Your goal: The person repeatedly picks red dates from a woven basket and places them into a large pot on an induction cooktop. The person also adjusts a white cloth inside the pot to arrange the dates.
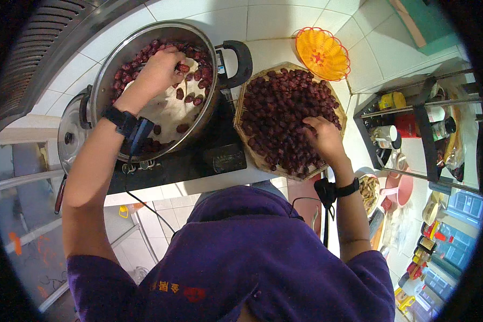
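My left hand (159, 72) reaches into a large stainless-steel pot (104, 86) and pinches a dried red date (182, 68) at its fingertips. Beneath it a pale steamer cloth (167, 108) lines the pot, partly covered by dates crowded along the far wall, with a few scattered nearer. To the right, a shallow woven bamboo tray (259, 161) is heaped with red dates (283, 108). My right hand (325, 139) rests among the dates at the tray's right side, fingers bent down. Its fingertips are blurred against the dark fruit, so a grip there is unclear.
The pot stands on a black stove (173, 171) beside a glass lid (69, 139). A yellow plastic basket (322, 54) sits behind the tray. Along the right are a jar rack (402, 108), a pink pot (400, 187) and a plate of food (368, 191). Cables hang from both wrists.
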`<state>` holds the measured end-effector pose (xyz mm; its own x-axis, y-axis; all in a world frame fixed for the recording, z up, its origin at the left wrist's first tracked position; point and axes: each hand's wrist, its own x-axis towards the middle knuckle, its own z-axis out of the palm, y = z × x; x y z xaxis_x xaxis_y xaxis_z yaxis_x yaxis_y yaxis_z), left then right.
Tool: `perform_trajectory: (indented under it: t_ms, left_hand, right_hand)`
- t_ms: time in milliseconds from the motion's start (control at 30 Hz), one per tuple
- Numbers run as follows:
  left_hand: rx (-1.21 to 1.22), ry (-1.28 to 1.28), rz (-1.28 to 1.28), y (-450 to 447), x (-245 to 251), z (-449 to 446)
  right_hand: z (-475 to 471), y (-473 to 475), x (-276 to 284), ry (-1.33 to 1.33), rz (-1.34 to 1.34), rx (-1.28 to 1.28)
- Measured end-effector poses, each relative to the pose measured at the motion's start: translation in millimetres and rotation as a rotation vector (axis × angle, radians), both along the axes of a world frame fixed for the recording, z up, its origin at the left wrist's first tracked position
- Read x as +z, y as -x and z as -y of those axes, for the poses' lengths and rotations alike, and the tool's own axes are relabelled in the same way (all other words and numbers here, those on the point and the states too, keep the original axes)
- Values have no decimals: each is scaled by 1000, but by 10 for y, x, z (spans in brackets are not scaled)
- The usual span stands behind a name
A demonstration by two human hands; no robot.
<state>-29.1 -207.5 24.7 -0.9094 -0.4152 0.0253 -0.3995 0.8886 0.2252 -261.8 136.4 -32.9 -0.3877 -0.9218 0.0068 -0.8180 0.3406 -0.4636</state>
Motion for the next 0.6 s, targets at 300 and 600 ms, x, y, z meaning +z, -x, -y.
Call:
perform_trajectory:
  t_ms: [300,600]
  left_hand:
    - [7,-23,-133,-74,320,-182]
    - [-306,-261,-104,211,631,-1803]
  right_hand:
    - [-77,-36,66,51,73,56]
    - [385,-492,160,40,2155,55]
